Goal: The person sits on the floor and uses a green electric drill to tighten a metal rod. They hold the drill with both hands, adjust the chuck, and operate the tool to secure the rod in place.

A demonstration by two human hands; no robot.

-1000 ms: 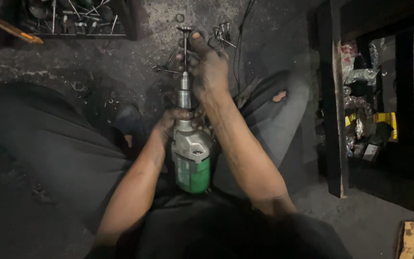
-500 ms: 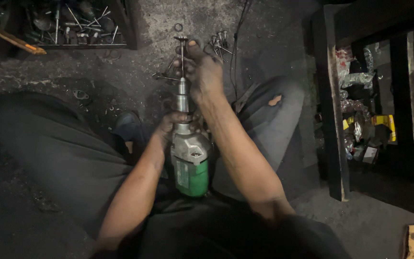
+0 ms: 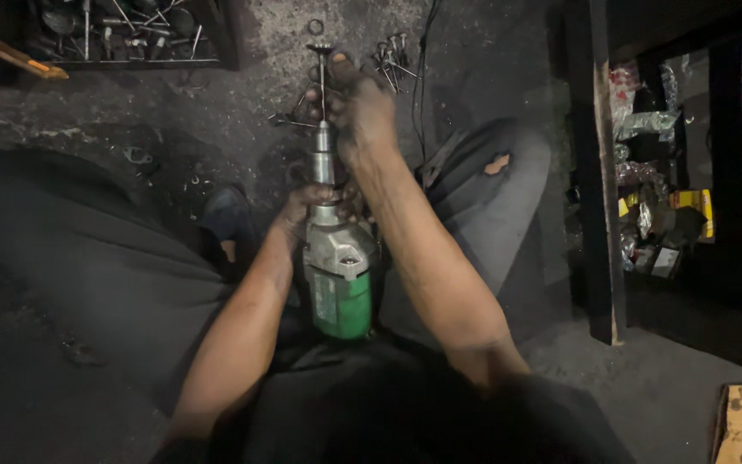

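A green and grey power drill (image 3: 340,275) lies between my legs, nose pointing away from me. A thin metal valve (image 3: 322,82) with a flat round head sticks out of its chuck. My left hand (image 3: 307,209) wraps around the drill's neck just behind the chuck. My right hand (image 3: 361,107) reaches past the chuck and closes around the valve's stem near its head. Both hands are grimy.
Several loose valves (image 3: 391,53) and a metal ring (image 3: 315,27) lie on the dark floor ahead. A black crate of metal parts (image 3: 122,33) stands at the top left. A dark shelf post (image 3: 599,172) and cluttered shelves (image 3: 659,206) are on the right. A black cable (image 3: 421,77) runs past my right knee.
My hands and the drill hold nearly the same pose. The view has shifted slightly, with the valve head a little lower in the picture.
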